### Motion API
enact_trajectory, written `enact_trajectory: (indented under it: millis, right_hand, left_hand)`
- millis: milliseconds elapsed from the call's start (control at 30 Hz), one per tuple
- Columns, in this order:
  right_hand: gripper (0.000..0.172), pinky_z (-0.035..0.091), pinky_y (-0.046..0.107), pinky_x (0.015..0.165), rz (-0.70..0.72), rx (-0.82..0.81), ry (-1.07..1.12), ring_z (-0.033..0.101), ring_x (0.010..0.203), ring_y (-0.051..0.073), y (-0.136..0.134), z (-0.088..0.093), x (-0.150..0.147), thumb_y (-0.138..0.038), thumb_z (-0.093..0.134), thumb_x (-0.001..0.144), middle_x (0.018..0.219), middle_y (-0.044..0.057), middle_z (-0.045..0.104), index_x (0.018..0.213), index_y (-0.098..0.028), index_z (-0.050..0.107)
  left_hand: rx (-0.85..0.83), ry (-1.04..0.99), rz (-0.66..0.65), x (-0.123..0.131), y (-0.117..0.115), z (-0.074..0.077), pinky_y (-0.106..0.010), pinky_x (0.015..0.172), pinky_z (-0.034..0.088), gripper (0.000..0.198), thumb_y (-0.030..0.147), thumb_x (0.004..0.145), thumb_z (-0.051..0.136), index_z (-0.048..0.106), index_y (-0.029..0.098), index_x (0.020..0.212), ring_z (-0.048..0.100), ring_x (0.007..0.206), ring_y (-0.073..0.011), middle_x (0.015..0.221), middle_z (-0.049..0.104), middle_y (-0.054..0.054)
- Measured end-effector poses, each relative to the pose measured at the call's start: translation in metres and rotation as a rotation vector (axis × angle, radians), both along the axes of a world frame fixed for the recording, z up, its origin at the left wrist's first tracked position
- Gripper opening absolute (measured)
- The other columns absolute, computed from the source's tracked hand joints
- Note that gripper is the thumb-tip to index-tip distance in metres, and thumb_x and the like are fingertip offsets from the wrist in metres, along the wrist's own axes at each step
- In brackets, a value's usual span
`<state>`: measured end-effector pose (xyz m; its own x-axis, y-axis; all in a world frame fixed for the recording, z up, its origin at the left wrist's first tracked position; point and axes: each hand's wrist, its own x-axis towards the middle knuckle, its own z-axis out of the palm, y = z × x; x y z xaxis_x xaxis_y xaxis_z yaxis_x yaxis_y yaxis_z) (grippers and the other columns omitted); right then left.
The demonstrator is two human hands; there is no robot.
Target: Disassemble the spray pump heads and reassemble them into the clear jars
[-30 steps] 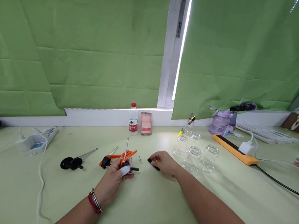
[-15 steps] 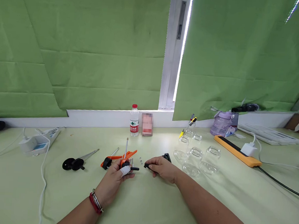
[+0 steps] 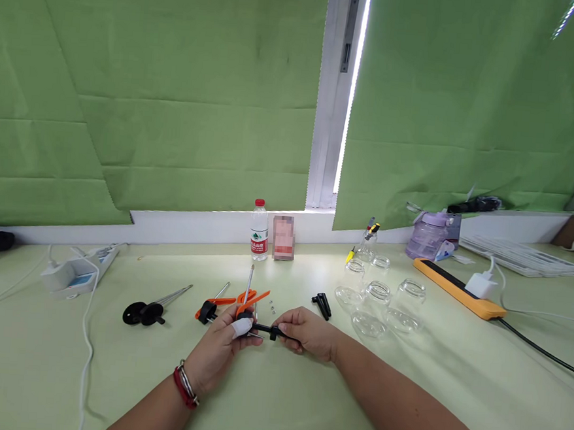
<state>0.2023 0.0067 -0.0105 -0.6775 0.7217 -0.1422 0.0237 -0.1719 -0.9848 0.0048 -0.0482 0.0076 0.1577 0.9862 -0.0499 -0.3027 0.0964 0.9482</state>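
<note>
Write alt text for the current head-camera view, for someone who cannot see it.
A person's left hand grips an orange and black part, while the right hand holds a slim black handle at the tip of a black rod extending from it. On the pale green table, clear glass jars stand rightward; round black discs lie leftward.

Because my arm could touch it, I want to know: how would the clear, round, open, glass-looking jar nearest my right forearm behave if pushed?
The clear jar appears empty, so it may slide easily. It stands upright on a wide base, so a gentle push probably would not tip it. As it looks like glass, it could chip against the neighbouring jars.
</note>
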Motion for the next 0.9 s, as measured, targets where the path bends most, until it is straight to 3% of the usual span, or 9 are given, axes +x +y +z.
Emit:
enact_trajectory:
  millis: [233, 500, 900]
  right_hand:
    - [0.033, 0.019, 0.021, 0.042, 0.003, 0.043, -0.002, 0.030, 0.041, 0.004, -0.003, -0.002, -0.003, -0.042, 0.060, 0.074, 0.054, -0.005, 0.047, 0.088, -0.013, 0.065]
    - [0.035, 0.019, 0.021, 0.044, -0.019, 0.042, 0.010, 0.031, 0.043, 0.004, -0.008, 0.000, -0.009, -0.044, 0.062, 0.073, 0.060, -0.004, 0.049, 0.088, -0.013, 0.065]
    - [0.037, 0.017, 0.022, 0.045, -0.052, 0.061, 0.053, 0.030, 0.043, 0.003, -0.013, 0.001, -0.014, -0.044, 0.063, 0.073, 0.065, -0.003, 0.052, 0.092, -0.013, 0.061]
  left_hand:
    - [0.053, 0.026, -0.030, 0.003, -0.004, 0.001, -0.037, 0.087, 0.048, 0.017, 0.028, 0.079, 0.057, 0.060, 0.022, 0.094, 0.053, 0.093, -0.0173, 0.099, 0.054, -0.002]
    - [0.137, 0.297, 0.030, 0.000, 0.000, -0.004, -0.030, 0.078, 0.044, 0.033, 0.017, 0.065, 0.067, 0.055, 0.021, 0.095, 0.053, 0.082, -0.0153, 0.090, 0.054, 0.000]
    - [0.137, 0.336, 0.069, 0.003, 0.001, -0.006, -0.027, 0.076, 0.042, 0.028, 0.014, 0.065, 0.061, 0.052, 0.021, 0.091, 0.049, 0.087, -0.0159, 0.091, 0.052, -0.001]
